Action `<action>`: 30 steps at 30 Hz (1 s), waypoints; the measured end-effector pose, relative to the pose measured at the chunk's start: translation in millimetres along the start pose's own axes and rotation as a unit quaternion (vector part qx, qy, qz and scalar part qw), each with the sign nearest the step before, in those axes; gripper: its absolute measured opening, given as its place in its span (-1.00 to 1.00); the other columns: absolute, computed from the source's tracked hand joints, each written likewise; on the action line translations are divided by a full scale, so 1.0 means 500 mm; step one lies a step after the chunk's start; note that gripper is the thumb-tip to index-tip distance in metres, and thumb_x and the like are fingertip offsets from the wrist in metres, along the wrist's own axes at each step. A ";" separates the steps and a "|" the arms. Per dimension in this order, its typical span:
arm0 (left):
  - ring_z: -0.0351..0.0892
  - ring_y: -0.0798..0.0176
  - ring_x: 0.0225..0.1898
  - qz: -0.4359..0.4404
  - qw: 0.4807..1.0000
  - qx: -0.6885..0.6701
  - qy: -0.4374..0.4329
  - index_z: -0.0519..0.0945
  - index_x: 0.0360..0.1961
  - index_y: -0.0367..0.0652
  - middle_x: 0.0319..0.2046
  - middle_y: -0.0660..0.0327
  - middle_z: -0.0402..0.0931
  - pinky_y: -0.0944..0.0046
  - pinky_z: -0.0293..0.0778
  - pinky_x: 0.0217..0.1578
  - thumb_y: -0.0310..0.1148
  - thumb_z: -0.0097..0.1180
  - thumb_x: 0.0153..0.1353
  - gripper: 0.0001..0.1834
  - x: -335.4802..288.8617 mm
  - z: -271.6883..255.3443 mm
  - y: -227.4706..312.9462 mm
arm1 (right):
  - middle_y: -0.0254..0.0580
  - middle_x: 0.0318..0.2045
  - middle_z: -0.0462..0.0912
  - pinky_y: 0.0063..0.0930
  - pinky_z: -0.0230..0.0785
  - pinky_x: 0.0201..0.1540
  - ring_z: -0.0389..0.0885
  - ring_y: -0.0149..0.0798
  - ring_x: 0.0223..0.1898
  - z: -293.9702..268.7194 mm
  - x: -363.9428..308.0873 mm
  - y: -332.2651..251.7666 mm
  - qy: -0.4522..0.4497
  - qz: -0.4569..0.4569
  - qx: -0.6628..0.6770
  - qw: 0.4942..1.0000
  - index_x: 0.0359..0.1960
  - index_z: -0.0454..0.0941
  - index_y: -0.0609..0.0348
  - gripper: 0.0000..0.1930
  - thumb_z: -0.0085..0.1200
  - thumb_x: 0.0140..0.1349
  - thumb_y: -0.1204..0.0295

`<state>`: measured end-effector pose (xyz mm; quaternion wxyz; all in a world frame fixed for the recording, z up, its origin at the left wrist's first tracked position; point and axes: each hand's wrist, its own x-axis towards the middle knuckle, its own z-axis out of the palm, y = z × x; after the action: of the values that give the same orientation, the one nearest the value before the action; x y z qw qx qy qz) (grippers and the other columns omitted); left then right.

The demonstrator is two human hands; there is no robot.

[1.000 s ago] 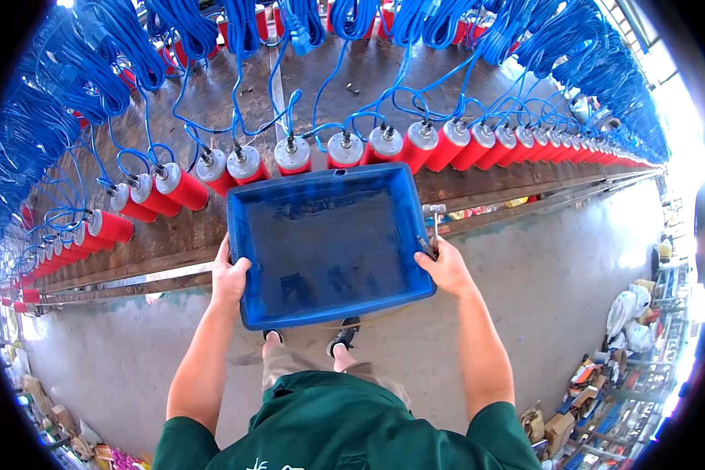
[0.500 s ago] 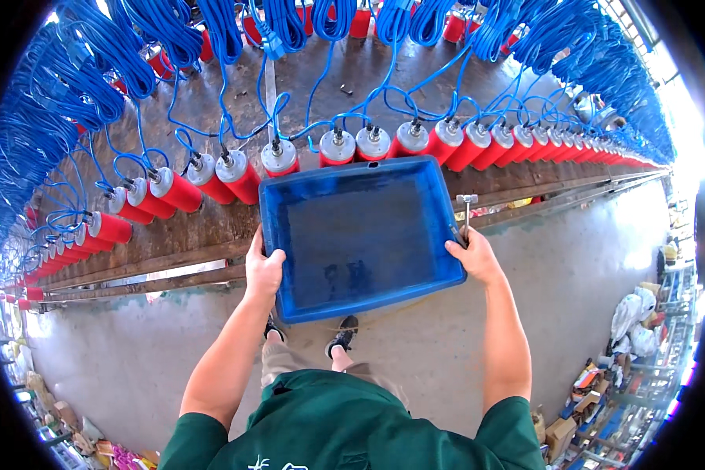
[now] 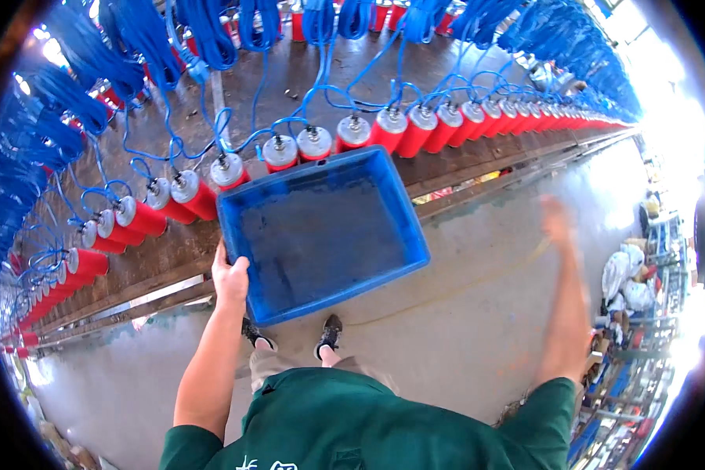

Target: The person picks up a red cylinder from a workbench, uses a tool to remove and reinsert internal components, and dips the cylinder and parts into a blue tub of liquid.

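Observation:
A blue rectangular plastic bin (image 3: 321,239) with a dark, stained bottom rests tilted against the workbench's near edge. My left hand (image 3: 230,276) is closed on its left wall, thumb over the rim. My right hand (image 3: 556,219) is away from the bin, out over the floor to the right. Motion smears its fingers, so whether anything is in it does not show. Directly beyond the bin stand red cylinders (image 3: 314,146) with grey metal tops, each with a blue cable coming out.
The brown workbench (image 3: 251,90) carries a long row of these cylinders. Coiled blue cables (image 3: 204,31) hang along its far side. My shoes (image 3: 330,335) are on the grey floor (image 3: 462,329). At the right, shelving holds white bags (image 3: 620,270) and assorted goods.
My right hand has let go of the bin and swung right; the small hammer that was by it no longer shows. The bin sits further left in view, still in my left hand.

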<state>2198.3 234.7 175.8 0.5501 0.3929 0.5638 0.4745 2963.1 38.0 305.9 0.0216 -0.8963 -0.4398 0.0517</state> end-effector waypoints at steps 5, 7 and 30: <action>0.62 0.27 -0.02 0.006 0.999 0.028 0.016 0.41 0.46 -0.27 0.12 0.16 0.62 0.33 0.51 0.08 -0.66 -0.05 0.05 -0.19 -0.004 -0.022 0.003 | 0.07 0.35 0.30 -0.12 -0.03 0.41 0.27 -0.03 0.37 -0.475 -0.170 0.285 0.292 0.220 -0.043 0.930 0.52 0.22 0.12 -0.39 -0.08 0.43 0.47; 0.62 0.31 -0.12 -0.013 0.999 0.015 0.026 0.40 0.46 -0.27 0.08 0.18 0.64 0.36 0.52 -0.04 -0.66 -0.04 0.07 -0.19 -0.007 -0.014 0.009 | 0.06 0.22 0.37 -0.10 0.08 0.28 0.35 -0.02 0.25 -0.607 -0.272 0.261 0.378 0.209 -0.010 0.902 0.48 0.26 0.11 -0.42 -0.04 0.42 0.45; 0.58 0.16 0.12 -0.019 0.999 0.045 0.012 0.29 0.49 -0.31 0.22 0.05 0.54 0.22 0.46 0.21 -0.60 0.00 0.13 -0.20 -0.013 -0.002 0.017 | 0.17 0.09 0.59 0.08 0.59 0.08 0.69 0.25 0.04 0.290 -0.089 -0.457 -0.005 -0.099 -0.044 0.994 0.51 0.19 0.08 -0.43 -0.18 0.46 0.50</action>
<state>2197.2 230.6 185.6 0.5342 0.4009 0.5983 0.4427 2740.3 141.7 184.6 -0.0155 -0.8483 -0.5281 0.0346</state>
